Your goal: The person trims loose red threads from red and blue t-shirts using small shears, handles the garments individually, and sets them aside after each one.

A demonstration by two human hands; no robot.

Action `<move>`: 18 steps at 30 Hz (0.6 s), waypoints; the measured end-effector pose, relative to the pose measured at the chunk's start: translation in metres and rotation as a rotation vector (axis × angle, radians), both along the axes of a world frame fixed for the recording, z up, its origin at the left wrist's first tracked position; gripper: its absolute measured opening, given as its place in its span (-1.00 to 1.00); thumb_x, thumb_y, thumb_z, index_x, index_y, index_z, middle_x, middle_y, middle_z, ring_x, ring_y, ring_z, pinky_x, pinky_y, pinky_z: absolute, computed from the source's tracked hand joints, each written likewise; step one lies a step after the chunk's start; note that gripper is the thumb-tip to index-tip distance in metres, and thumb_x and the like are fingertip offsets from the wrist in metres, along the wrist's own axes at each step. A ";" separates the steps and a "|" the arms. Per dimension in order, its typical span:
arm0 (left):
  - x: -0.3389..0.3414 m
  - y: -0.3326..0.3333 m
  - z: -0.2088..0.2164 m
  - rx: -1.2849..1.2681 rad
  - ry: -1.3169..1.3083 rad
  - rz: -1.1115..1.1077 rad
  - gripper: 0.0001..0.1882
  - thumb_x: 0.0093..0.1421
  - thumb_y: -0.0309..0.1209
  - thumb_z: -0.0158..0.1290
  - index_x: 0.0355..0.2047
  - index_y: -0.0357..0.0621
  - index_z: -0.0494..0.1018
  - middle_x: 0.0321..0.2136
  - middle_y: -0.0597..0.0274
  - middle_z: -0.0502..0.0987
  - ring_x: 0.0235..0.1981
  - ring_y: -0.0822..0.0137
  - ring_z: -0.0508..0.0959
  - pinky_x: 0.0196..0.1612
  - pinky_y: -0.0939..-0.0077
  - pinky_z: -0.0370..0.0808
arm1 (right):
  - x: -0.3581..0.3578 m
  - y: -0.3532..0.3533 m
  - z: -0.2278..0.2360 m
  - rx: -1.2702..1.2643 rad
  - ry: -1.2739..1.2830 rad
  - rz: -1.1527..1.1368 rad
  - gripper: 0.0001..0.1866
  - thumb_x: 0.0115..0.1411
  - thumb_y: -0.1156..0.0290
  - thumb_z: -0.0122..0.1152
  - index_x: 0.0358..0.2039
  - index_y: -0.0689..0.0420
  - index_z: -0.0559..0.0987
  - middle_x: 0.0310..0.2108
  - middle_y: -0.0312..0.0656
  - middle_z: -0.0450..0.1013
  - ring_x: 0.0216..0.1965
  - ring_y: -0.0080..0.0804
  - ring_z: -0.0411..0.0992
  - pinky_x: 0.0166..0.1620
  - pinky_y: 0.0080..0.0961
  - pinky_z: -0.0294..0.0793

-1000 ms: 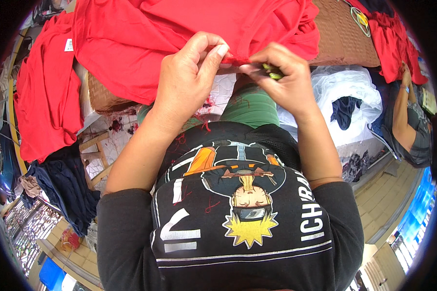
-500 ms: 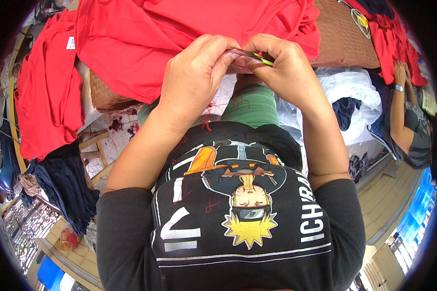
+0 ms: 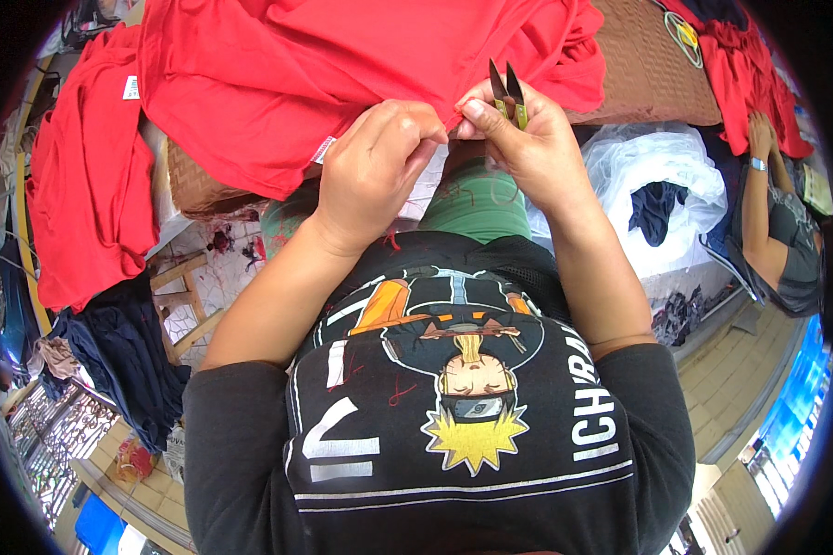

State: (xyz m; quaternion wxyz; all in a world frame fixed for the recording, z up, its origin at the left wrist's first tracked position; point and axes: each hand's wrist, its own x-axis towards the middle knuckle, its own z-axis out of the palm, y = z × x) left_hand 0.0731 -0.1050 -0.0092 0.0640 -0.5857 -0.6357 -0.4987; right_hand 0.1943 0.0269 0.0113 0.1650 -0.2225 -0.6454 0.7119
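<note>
A large red cloth point(image 3: 361, 55) is spread over a brown textured cushion point(image 3: 662, 69) in front of me. My left hand point(image 3: 379, 166) is closed at the cloth's near edge, its fingertips bent together; what they hold, if anything, is hidden. My right hand point(image 3: 532, 143) keeps a pair of thread snips point(image 3: 509, 97) in its fingers, the two dark blades pointing away from me and spread apart. Its thumb and forefinger also pinch near the red edge, close to my left fingertips. A small white label point(image 3: 323, 150) shows on the cloth beside my left hand.
More red cloth point(image 3: 88, 176) hangs at the left, above dark blue cloth point(image 3: 125, 361) and a wooden frame point(image 3: 180, 291). At right lies a white plastic bag point(image 3: 699, 176) with dark cloth inside. Beyond it, another person's arm point(image 3: 764, 194) reaches to red fabric point(image 3: 759, 83).
My hands have moved slightly apart. In my right hand the snips have swung from lying sideways to pointing away. The white label beside my left hand has come into view.
</note>
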 end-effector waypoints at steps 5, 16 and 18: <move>0.010 0.000 -0.003 -0.017 -0.378 0.005 -0.77 0.00 -0.56 0.23 -0.28 -0.20 0.51 -0.42 0.19 0.56 -0.42 0.31 0.59 -0.37 0.46 0.52 | 0.003 0.004 -0.005 -0.085 -0.038 0.040 -0.87 0.27 0.42 0.13 -0.26 0.22 0.50 -0.48 -0.28 0.51 -0.45 -0.62 0.45 -0.34 -0.61 0.46; -0.005 0.014 0.017 -0.317 -0.251 0.030 -0.80 0.04 -0.39 0.23 -0.31 -0.14 0.59 -0.45 0.14 0.54 -0.43 0.24 0.58 -0.36 0.44 0.51 | 0.006 -0.001 0.003 0.790 -0.082 -0.049 -0.88 0.15 0.41 0.24 -0.36 0.18 0.53 -0.46 -0.12 0.52 -0.41 -0.31 0.53 -0.36 -0.49 0.47; -0.007 0.015 0.019 -0.304 -0.166 0.045 -0.81 0.03 -0.37 0.23 -0.32 -0.14 0.60 -0.46 0.13 0.54 -0.43 0.22 0.58 -0.35 0.44 0.51 | 0.005 0.003 0.011 0.973 -0.068 -0.017 -0.86 0.14 0.39 0.26 -0.33 0.14 0.52 -0.44 -0.09 0.52 -0.39 -0.20 0.53 -0.35 -0.43 0.49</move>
